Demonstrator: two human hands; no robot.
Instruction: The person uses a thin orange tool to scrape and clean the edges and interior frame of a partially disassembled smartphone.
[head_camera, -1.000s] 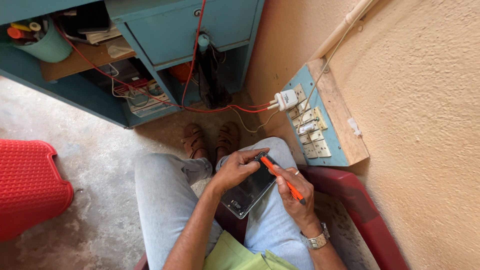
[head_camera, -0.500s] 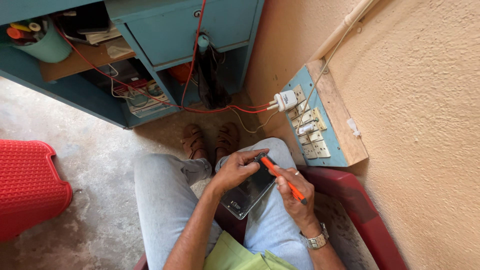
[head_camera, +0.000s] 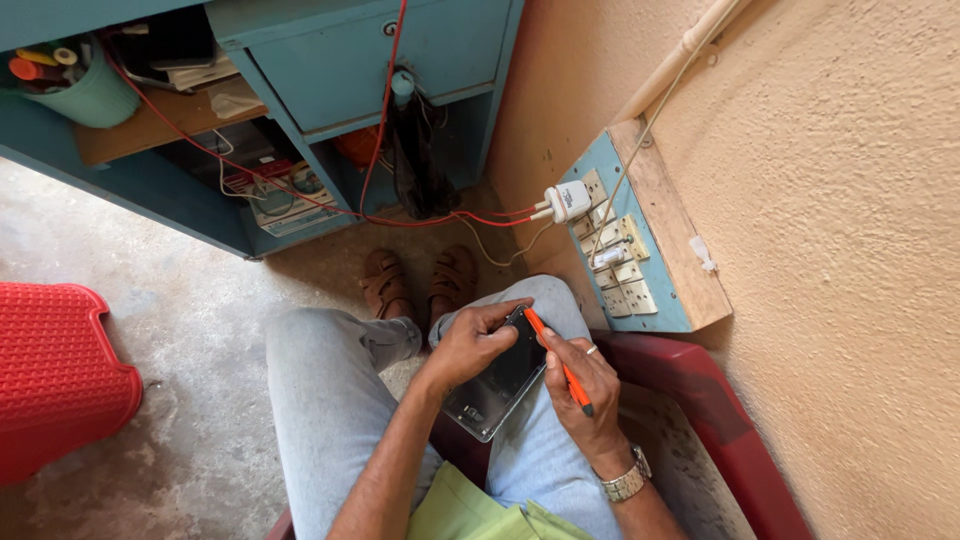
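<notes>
I sit on a dark red chair (head_camera: 710, 400) with a dark flat phone (head_camera: 497, 385) resting over my right thigh. My left hand (head_camera: 472, 345) grips the phone's upper end, fingers curled over its top edge. My right hand (head_camera: 585, 390) holds a thin orange screwdriver (head_camera: 556, 357) like a pen, its tip at the phone's top right corner. A ring and a metal wristwatch (head_camera: 625, 483) are on that hand and wrist.
A blue wooden switchboard (head_camera: 640, 255) with sockets and a white plug (head_camera: 568, 200) hangs on the rough wall to the right. A blue desk (head_camera: 370, 55) with red wires and clutter stands ahead. A red plastic stool (head_camera: 55, 375) is at the left on the concrete floor.
My hands keep the same grip on the phone and screwdriver; the fingers of my left hand shift slightly at the phone's top.
</notes>
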